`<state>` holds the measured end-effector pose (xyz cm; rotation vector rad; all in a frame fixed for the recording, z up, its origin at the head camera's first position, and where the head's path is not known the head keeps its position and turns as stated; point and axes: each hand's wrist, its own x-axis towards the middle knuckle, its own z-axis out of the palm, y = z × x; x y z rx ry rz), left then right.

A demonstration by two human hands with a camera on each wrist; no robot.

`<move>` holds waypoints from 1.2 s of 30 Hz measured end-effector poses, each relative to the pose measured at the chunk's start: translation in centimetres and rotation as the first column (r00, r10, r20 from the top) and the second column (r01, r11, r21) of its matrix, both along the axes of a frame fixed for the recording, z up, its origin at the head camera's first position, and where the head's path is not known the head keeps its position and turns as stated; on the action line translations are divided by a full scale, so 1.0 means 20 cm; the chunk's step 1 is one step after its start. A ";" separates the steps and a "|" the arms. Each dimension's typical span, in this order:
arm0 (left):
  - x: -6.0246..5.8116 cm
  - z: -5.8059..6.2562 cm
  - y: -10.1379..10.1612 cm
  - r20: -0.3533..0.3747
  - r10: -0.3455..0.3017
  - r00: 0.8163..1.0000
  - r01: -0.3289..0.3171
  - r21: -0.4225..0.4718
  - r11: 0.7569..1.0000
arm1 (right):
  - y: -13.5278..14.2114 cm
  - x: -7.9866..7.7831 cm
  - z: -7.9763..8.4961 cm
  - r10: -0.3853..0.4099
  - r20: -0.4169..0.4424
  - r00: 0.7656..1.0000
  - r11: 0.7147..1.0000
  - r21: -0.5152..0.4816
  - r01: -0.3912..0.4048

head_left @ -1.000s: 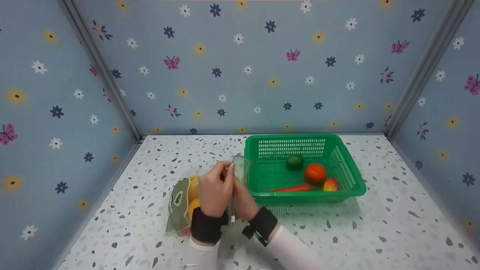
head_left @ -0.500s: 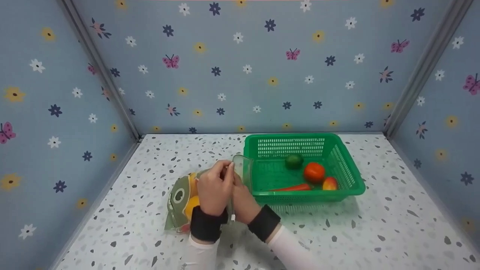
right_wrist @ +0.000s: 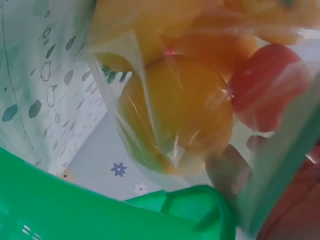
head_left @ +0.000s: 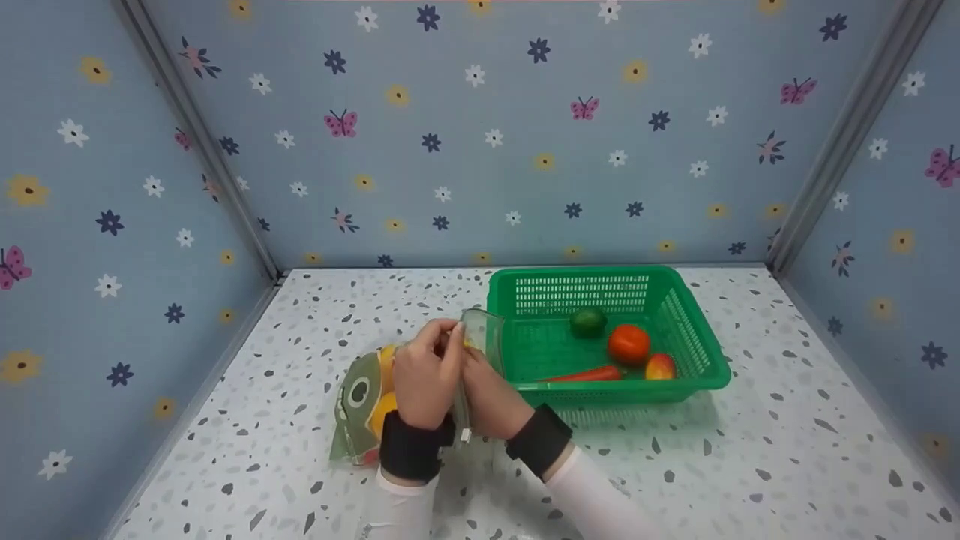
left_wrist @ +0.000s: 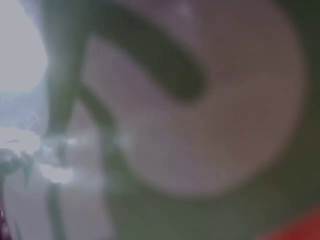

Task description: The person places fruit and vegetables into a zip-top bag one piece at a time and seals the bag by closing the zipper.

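Head view: a clear bag [head_left: 352,431] with a green printed face is positioned on the speckled white table [head_left: 810,420], left of the green basket [head_left: 611,387]. The bag's transparent edge is gripped between the two hands: it is pinched by the curled fingers and thumb of the left hand [head_left: 427,379], and held just beside by the curled fingers of the right hand [head_left: 495,397]. A small white slider [head_left: 466,435] is seen at the near end of this edge. The far end is extended close to the basket's left side; whether contact is made cannot be told. A black wristband [head_left: 410,448] is worn on the left wrist. In the basket are contained a dark green fruit [head_left: 588,322], a round orange-red fruit [head_left: 628,344], a red-and-yellow fruit [head_left: 660,367] and, along the near side, a carrot [head_left: 585,373].

Right wrist view: a yellow-orange fruit [right_wrist: 180,115] and a red item [right_wrist: 272,87] are seen enclosed by the bag's film, among other orange pieces.

Left wrist view: the frame is filled by the bag's printed eye [left_wrist: 215,145], blurred at close range.
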<state>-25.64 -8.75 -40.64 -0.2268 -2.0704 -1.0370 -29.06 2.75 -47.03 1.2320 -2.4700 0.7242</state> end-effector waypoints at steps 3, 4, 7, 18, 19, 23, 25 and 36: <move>-0.01 0.00 0.00 -0.008 0.004 1.000 -0.004 0.001 1.000 | 0.01 0.00 0.02 0.037 0.077 0.996 0.997 -0.070 -0.032; -0.01 0.00 0.00 -0.010 0.004 1.000 -0.003 0.001 1.000 | 0.01 0.00 0.03 0.052 0.105 0.993 0.994 -0.097 -0.042; -0.01 0.00 0.00 -0.005 -0.002 1.000 0.002 0.007 1.000 | 0.02 0.00 0.06 0.075 0.146 0.986 0.988 -0.144 -0.054; -0.01 0.00 0.00 0.005 -0.018 1.000 0.018 0.017 1.000 | 0.10 0.06 0.17 0.053 0.178 0.983 0.969 -0.248 -0.007; -0.01 0.00 0.00 0.002 -0.018 1.000 0.018 0.016 1.000 | 0.11 0.06 0.17 0.053 0.173 0.984 0.967 -0.254 -0.008; -0.01 -0.01 0.00 0.001 -0.018 1.000 0.018 0.015 1.000 | 0.13 0.06 0.19 0.049 0.148 0.988 0.959 -0.285 -0.004; -0.01 -0.01 -0.01 0.003 -0.019 1.000 0.019 0.015 1.000 | 0.14 0.06 0.20 0.039 0.142 0.989 0.952 -0.305 0.007; 0.00 0.01 0.00 0.047 -0.029 0.998 0.028 0.020 0.999 | 0.30 0.03 0.29 -0.022 0.184 0.983 0.890 -0.444 0.103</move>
